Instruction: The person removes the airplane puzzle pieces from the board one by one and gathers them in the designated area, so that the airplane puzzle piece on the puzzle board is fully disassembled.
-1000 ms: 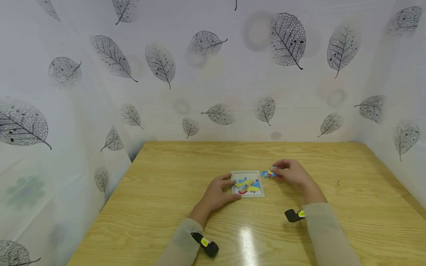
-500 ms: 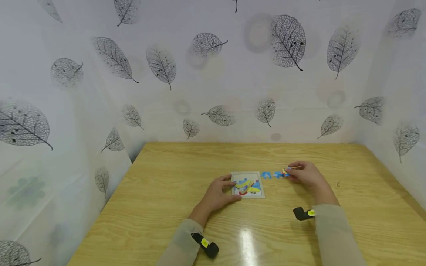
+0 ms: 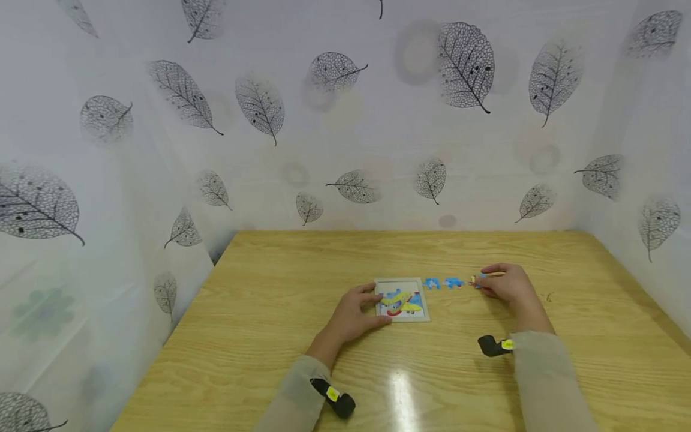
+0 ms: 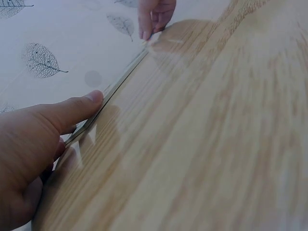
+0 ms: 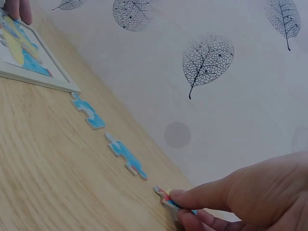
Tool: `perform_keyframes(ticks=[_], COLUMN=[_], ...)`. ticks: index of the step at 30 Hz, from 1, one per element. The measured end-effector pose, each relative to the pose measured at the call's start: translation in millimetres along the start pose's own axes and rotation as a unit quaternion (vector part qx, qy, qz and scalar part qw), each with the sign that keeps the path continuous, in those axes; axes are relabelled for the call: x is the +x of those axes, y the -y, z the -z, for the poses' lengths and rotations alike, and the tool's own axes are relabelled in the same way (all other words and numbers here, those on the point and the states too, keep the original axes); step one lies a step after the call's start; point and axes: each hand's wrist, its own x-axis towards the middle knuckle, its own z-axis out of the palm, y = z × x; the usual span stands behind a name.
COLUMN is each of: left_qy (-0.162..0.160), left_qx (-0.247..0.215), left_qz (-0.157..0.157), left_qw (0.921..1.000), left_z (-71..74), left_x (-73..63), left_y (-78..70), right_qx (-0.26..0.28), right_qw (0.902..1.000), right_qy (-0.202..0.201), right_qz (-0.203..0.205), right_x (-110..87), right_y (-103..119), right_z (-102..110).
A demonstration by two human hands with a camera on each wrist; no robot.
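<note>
A square jigsaw puzzle tray with a pale rim lies on the table, its yellow airplane picture partly filled and white backing showing at the top. My left hand holds its left side, thumb at the near edge and fingers at the left and far edges. To the right of it, my right hand pinches a blue, yellow and red puzzle piece between thumb and fingers, which hide part of it. Between tray and right hand lie two loose blue puzzle pieces, one piece near the tray's corner and another piece farther right.
The wood-grain table reaches back to a white leaf-print curtain, which also hangs at both sides. A small dark mark shows on the table right of the right hand. Black cameras sit on both wrists.
My right hand has moved right, away from the tray, with a puzzle piece in its fingers. Two blue pieces now lie apart in a row behind it. The left hand has stayed put.
</note>
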Motion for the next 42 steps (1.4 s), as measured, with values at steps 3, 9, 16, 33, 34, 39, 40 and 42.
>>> perform_keyframes(ticks=[3,9,16,33,34,39,40,42], left_qy=[0.001,-0.006,-0.013,-0.014,-0.013,-0.004,-0.002,0.001], left_qx=[-0.003,-0.012,-0.009,-0.011,-0.01,-0.006,-0.004,-0.003], left_qz=[0.001,-0.009,-0.014,-0.014,-0.013,-0.006,-0.004,0.001], left_qw=[1.0,0.9999,0.9998,0.9997,0.9998,1.0,1.0,1.0], left_z=[0.5,1.2,5.1,4.7,4.8,5.6,5.6,5.6], left_x=[-0.3,-0.4,-1.4,-3.7,-3.8,-2.5,-2.0,-1.1], left_y=[0.0,0.2,0.9,-1.3,-1.9,-4.0,-4.5,-5.5], right_qx=[-0.029,-0.04,-0.013,0.02,0.024,0.028,0.029,0.025], right_qw=[0.9993,0.9983,0.9997,0.9974,0.9971,0.9953,0.995,0.9935], right_qy=[-0.022,-0.039,-0.021,0.059,0.062,0.079,0.081,0.092], right_qz=[0.0,-0.012,0.004,0.037,0.036,0.049,0.051,0.062], right_x=[1.6,3.4,7.1,11.6,11.9,12.7,12.7,12.7], right_y=[-1.1,-3.0,3.0,8.5,8.7,11.2,12.2,13.5], right_z=[-2.6,-4.3,-9.7,-47.2,-48.4,-53.0,-54.6,-58.0])
